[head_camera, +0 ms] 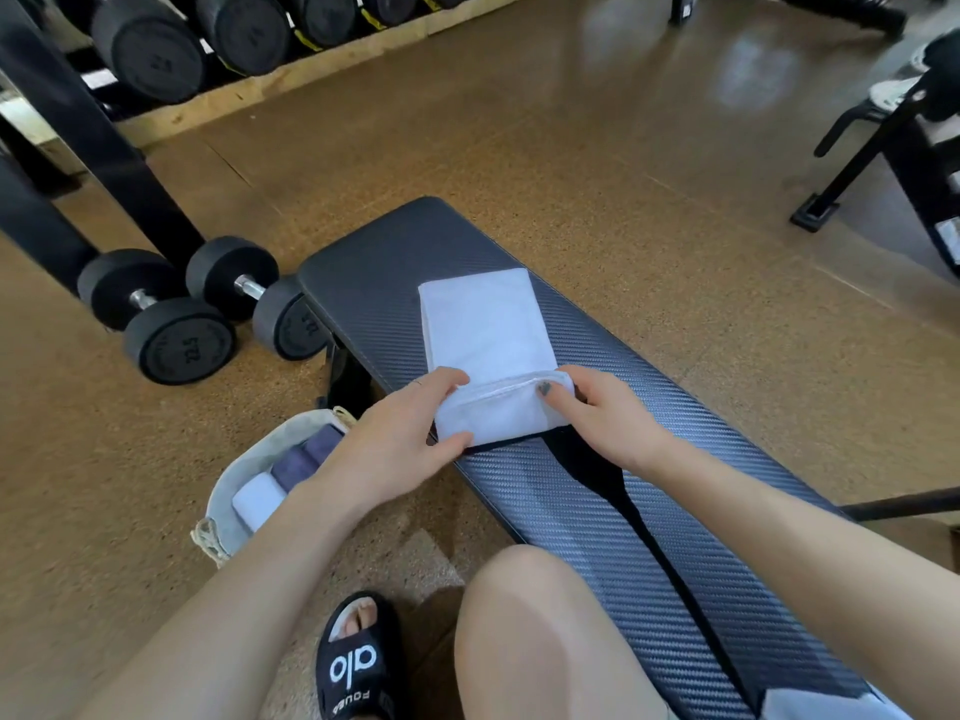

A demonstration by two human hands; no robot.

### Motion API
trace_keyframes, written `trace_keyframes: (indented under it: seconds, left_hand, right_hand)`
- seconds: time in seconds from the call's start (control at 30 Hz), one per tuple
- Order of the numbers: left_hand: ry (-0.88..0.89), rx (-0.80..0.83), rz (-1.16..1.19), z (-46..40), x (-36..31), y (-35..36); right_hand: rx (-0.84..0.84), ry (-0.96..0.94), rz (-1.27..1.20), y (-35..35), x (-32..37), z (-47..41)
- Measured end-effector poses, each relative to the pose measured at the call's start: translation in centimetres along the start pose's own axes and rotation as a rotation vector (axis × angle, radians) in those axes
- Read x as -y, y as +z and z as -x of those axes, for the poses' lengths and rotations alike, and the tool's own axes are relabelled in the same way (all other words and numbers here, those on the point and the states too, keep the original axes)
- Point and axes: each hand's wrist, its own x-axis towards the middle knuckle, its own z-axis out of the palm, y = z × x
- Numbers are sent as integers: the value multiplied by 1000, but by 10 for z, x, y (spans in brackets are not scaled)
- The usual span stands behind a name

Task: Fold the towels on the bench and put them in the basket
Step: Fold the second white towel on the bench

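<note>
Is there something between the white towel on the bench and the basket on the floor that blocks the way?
Nothing visible blocks it. The white towel lies on the bench; the basket stands open on the floor beside it, under the left hand.

Towel [485,330] on bench [613,491], basket [228,491] left.

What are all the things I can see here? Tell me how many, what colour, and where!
Towel: one, white, lying along the bench, near end being rolled or folded.
Bench: one, black padded, centre.
Basket: one, pale fabric, on the floor left of the bench, holding folded towels, white and purple-grey.
Dumbbells: two on the floor, black, left of the bench; more on a rack at top left.
Frame: black metal equipment, top right.
Sandal: one, black with white letters, bottom.
Left hand: grip on the towel's near end.
Right hand: grip on the same end.
</note>
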Motion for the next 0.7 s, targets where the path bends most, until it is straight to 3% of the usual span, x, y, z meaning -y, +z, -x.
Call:
trace_keyframes:
  seconds: [0.2,0.33,0.7]
  left_hand:
    - [-131,-151,215,-10,4,8]
    - [-289,-142,293,-19,9,14]
    - [-341,-130,175,-24,5,21]
  right_hand:
    - [-79,86,-26,2,7,-10]
    - [-132,107,27,9,9,-16]
    - [-277,40,373,28,-8,-23]
